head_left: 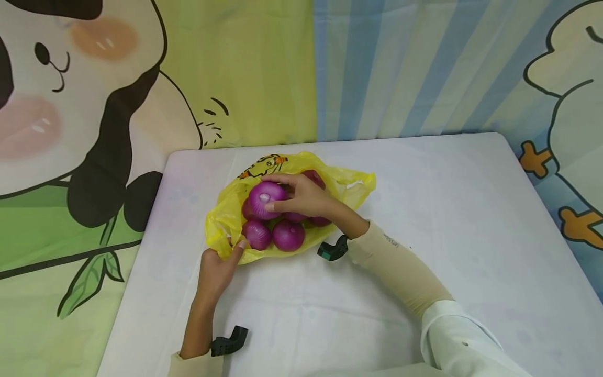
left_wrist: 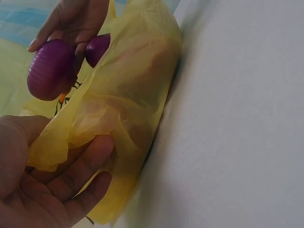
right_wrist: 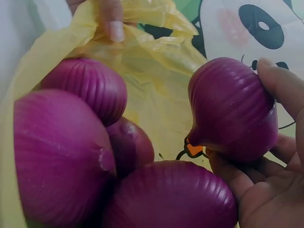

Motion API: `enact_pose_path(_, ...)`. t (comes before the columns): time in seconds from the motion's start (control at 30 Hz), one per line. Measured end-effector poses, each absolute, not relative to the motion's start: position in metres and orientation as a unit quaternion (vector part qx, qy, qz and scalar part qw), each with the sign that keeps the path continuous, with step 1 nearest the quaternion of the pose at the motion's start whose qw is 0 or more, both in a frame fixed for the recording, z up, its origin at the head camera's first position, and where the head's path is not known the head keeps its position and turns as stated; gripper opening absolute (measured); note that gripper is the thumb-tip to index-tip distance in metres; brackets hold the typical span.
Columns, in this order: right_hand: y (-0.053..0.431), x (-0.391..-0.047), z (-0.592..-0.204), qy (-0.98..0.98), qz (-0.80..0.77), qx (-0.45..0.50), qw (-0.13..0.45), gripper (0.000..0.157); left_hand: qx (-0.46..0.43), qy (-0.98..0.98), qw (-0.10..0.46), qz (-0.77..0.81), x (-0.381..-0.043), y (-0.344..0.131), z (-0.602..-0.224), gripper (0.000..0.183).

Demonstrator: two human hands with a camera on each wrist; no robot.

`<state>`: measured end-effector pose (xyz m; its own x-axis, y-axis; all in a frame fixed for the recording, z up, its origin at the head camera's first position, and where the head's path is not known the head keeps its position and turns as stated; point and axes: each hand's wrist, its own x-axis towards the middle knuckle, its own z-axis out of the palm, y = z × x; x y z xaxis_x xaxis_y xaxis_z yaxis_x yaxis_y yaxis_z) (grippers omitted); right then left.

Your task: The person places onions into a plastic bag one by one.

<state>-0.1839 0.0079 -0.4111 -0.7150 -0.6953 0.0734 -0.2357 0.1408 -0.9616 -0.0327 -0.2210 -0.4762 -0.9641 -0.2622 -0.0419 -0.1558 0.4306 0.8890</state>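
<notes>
In my right hand (head_left: 306, 196) I hold a purple onion (right_wrist: 232, 109), thumb on one side and fingers on the other, above the other onions. Several more purple onions (head_left: 288, 235) lie in a yellow plastic bag (head_left: 221, 209) that is spread open on the table. My left hand (head_left: 219, 269) pinches the bag's near left edge, thumb inside and fingers outside, as the left wrist view shows. Through the thin plastic (left_wrist: 137, 71) the onions appear only as dim shapes there. In the right wrist view, onions (right_wrist: 61, 156) sit close together below the held one.
A white-covered table (head_left: 471, 235) carries the bag, left of its middle. Behind it hangs a cloth printed with a panda (head_left: 85, 104), stripes and a white bird (head_left: 579, 131). Black wrist mounts (head_left: 230, 341) are strapped to both forearms.
</notes>
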Motion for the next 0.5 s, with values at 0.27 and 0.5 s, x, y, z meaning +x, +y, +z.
enact_pose_path(0.27,0.0023,-0.1859,-0.4142,0.755,-0.535,-0.33,0.183,0.064,0.128,-0.845,0.049,-0.517,-0.034,-0.2211,-0.4765,0.033)
enact_pose_path(0.5,0.0035,-0.1872,-0.4133,0.78,-0.507,-0.327,0.167,0.066,0.13,-0.847,0.044,-0.514,-0.0347,-0.2221,-0.4771,0.033)
